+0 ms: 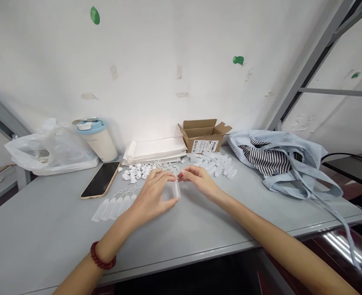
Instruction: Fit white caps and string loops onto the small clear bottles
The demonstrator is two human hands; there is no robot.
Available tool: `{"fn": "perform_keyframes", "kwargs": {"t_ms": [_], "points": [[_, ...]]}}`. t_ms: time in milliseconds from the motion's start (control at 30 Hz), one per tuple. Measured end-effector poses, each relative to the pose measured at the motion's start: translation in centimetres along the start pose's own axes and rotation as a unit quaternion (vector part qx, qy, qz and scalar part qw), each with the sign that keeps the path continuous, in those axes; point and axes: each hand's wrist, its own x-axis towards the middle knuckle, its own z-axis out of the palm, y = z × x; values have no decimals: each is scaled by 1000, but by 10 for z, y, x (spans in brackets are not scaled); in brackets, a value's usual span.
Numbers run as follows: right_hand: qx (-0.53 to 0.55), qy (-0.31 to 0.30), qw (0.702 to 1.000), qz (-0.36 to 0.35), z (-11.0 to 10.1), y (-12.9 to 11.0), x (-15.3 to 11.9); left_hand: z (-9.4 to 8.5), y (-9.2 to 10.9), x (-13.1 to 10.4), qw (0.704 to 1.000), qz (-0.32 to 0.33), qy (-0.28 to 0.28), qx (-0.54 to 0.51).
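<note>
1. The clear tube (pixel 176 189) stood nearly upright between the two hands, above the middle of the worktop (pixel 199 229), back from its front edge.
2. The left hand (pixel 152 194) held the tube, its thumb against the lower end and its bent fingers reaching to the top.
3. The right hand (pixel 198 179) had its thumb and forefinger pinched together at the tube's upper end; whether they gripped the tube or something small on it could not be told.
4. A red beaded bracelet (pixel 102 258) circled the left wrist.
5. Left of the left hand, tubes with string loops (pixel 115 207) lay side by side, slanted; nearer the left edge was a dark-screened phone (pixel 101 180).
6. White caps (pixel 134 172) and a tangle of white loops (pixel 165 164) lay beyond the hands, with loose clear tubes (pixel 216 163) to their right.
7. Along the back edge, left to right, were a plastic bag (pixel 53 149), a blue-lidded tumbler (pixel 99 139), a white stack (pixel 156 149) and an open cardboard box (pixel 204 139).
8. A light blue cloth bag (pixel 308 149) with striped fabric (pixel 262 157) filled the back right corner, its strap hanging over the front edge.
</note>
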Motion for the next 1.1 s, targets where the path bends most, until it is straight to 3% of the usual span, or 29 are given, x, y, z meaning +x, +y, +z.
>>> {"fn": "perform_keyframes", "kwargs": {"t_ms": [200, 467, 833, 1100], "points": [[-59, 25, 998, -22, -5, 1, 3, -13, -13, -25, 998, -31, -56, 22], [-75, 37, 996, -30, -9, 3, 5, -18, -18, -32, 986, -125, -108, 9], [-86, 40, 995, -17, -8, -1, 3, -21, -20, -32, 983, -110, -144, 19], [-88, 40, 995, -10, -7, -3, 3, -20, -22, -32, 986, -85, -139, 20]]}}
